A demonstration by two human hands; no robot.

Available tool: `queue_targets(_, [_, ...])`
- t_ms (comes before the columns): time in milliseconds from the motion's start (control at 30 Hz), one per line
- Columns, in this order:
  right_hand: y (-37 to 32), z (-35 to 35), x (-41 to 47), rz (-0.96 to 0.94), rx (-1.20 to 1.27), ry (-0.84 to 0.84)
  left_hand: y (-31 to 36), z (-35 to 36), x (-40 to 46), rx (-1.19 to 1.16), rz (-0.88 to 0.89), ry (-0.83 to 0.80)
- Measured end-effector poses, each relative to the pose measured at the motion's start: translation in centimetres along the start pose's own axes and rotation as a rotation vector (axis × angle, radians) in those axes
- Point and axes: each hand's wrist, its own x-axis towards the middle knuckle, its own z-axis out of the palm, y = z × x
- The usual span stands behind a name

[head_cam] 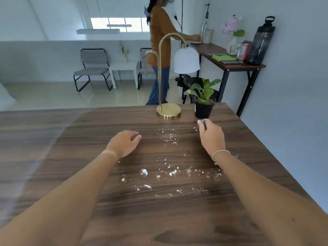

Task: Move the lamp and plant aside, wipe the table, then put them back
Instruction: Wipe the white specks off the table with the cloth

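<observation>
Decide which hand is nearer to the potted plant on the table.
Right. The right hand hovers just in front of the potted plant; the left hand is further back, left of the lamp.

Lamp (168, 110) stands left of plant (204, 105) on table (71, 157).

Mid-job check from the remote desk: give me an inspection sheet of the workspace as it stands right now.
Surface: wooden table, white crumbs scattered across the middle; not yet wiped.
Job's things: brass lamp and potted plant both upright at the far edge, side by side, apart.
Clutter: nothing seen besides the crumbs.
Grippers: left hand loosely curled, empty, over the table; right hand near the pot, closed on a small dark item I cannot identify.
Cables: none seen on the table; one hangs down the far wall.
Surroundings: another person stands at a side table holding bottles, a green cloth and flowers; chairs beyond.
</observation>
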Motion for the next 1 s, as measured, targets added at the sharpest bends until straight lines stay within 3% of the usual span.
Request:
queue_targets(200, [0.7, 3.0, -0.8, -0.001, -0.041, -0.228, -3.5, -0.8, -0.6, 0.058, -0.110, 0.085])
queue_targets(367, [1.3, 2.2, -0.8, -0.046, -0.056, -0.460, -4.6, -0.8, -0.3, 0.090, -0.080, 0.118])
queue_targets(467, [2.4, 1.1, -0.9, -0.145, -0.241, -0.558, -5.0, -0.5, 0.0, 0.079, -0.059, 0.135])
queue_targets(533, [3.4, 0.8, -1.5, -0.223, -0.382, -0.577, -5.6, -0.5, 0.2, 0.061, -0.052, 0.129])
queue_targets(633, [4.1, 1.0, -1.6, -0.260, -0.389, -0.558, -6.9, -0.7, 0.3, 0.032, -0.052, 0.121])
queue_targets(833, [4.2, 2.9, 2.2, -0.089, -0.363, -0.524, -9.5, -1.1, -0.1, -0.006, -0.037, 0.146])
queue_targets(1000, [1.8, 6.3, 4.7, -0.073, -0.339, -0.556, -10.3, -0.7, -0.2, -0.040, -0.026, 0.171])
